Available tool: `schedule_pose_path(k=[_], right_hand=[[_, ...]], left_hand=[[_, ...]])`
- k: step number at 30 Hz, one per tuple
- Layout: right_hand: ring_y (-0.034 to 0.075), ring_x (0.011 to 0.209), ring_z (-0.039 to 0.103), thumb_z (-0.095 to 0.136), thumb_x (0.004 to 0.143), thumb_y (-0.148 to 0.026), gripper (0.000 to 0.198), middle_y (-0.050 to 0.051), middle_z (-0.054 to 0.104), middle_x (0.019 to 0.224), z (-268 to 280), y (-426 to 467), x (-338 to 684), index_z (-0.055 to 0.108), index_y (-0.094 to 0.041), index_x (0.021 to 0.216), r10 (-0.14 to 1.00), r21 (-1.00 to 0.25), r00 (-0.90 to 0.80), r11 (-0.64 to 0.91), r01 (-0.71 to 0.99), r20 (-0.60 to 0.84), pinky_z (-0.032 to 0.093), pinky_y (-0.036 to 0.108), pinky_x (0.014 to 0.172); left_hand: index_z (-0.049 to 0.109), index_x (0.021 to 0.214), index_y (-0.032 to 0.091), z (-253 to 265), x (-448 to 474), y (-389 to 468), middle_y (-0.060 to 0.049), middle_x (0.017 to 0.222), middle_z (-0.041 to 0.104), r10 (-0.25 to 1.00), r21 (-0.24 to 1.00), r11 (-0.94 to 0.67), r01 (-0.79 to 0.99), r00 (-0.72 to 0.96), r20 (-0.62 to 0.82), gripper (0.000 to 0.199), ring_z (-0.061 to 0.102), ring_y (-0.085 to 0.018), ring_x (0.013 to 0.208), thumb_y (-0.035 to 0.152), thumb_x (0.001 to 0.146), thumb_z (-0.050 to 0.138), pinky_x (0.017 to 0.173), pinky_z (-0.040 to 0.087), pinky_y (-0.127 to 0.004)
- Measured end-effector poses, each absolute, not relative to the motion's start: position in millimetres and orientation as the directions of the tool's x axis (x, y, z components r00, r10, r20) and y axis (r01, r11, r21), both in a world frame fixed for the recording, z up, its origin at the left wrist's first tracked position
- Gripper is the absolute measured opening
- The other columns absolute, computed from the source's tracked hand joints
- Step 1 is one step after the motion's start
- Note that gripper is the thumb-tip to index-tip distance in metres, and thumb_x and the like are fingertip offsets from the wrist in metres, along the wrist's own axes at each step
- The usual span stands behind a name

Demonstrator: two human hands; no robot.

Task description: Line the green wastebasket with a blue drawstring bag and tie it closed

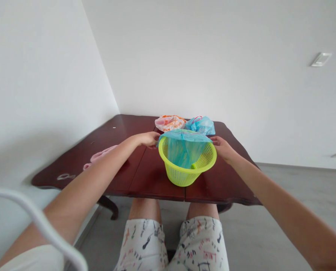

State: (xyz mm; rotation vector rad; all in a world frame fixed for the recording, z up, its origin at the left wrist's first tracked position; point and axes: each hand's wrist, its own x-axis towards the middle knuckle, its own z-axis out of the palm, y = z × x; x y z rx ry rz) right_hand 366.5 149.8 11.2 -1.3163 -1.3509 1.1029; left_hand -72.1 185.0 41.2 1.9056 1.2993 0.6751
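Observation:
A yellow-green plastic basket (181, 177) with perforated sides stands near the front of the table. Over its far rim a thin blue plastic bag (184, 148) is draped, hanging down into the basket. My left hand (150, 139) is closed on the bag's left edge, by the rim. On the other side my right hand (222, 147) pinches the bag's right edge; its fingertips are partly hidden behind the rim. Inside the basket, at the bag's lower end, lies a small bright green object (193, 166) whose kind I cannot make out.
On the dark red wooden table (145, 180), a white-and-orange plastic bag (170, 123) and another blue bag (203, 125) lie behind the basket. Pink cloth (101, 153) is partly behind my left forearm. A small clear ring-like item (63, 176) lies near the left edge.

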Motion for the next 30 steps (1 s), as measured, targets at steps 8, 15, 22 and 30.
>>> schedule_pose_path(k=[8, 15, 22, 30], right_hand=[[0.033, 0.116, 0.085, 0.084, 0.086, -0.021, 0.044, 0.009, 0.088, 0.127, 44, 109, 394, 0.082, -0.028, 0.129, 0.849, -0.816, -0.393, 0.485, 0.313, 0.354, 0.071, 0.051, 0.112], [0.025, 0.108, 0.082, 0.085, 0.092, -0.024, 0.019, 0.005, 0.080, 0.115, 8, 76, 397, 0.074, -0.029, 0.107, 0.858, -0.826, -0.261, 0.503, 0.254, 0.442, 0.070, 0.037, 0.097], [0.033, 0.138, 0.080, 0.085, 0.096, -0.022, 0.023, 0.015, 0.078, 0.155, -16, 28, 376, 0.063, -0.028, 0.092, 0.848, -0.800, -0.040, 0.514, 0.309, 0.529, 0.073, 0.041, 0.104], [0.036, 0.138, 0.086, 0.085, 0.109, -0.025, 0.007, 0.014, 0.065, 0.182, -39, -4, 364, 0.088, -0.030, 0.113, 0.776, -0.742, 0.008, 0.600, 0.298, 0.631, 0.073, 0.057, 0.121]], left_hand=[[0.072, 0.155, 0.026, 87, -89, 96, -0.013, 0.163, 0.081, 0.810, 0.761, -0.462, 0.455, 0.565, 0.154, 0.051, 0.078, -0.031, 0.152, 0.029, 0.104, 0.075, 0.136, 0.058, -0.052], [0.074, 0.141, 0.028, 60, -88, 34, -0.016, 0.176, 0.070, 0.839, 0.806, -0.462, 0.370, 0.477, 0.262, 0.045, 0.077, -0.035, 0.154, 0.046, 0.105, 0.094, 0.134, 0.063, -0.061], [0.084, 0.116, 0.027, 19, -64, -2, -0.015, 0.160, 0.081, 0.918, 0.855, -0.380, 0.353, 0.260, 0.301, 0.029, 0.084, -0.035, 0.139, 0.054, 0.118, 0.076, 0.120, 0.072, -0.052], [0.056, 0.140, 0.034, -18, -56, -43, -0.014, 0.147, 0.085, 0.958, 0.964, -0.264, 0.035, 0.124, 0.258, 0.050, 0.089, -0.034, 0.131, 0.045, 0.108, 0.093, 0.117, 0.074, -0.055]])
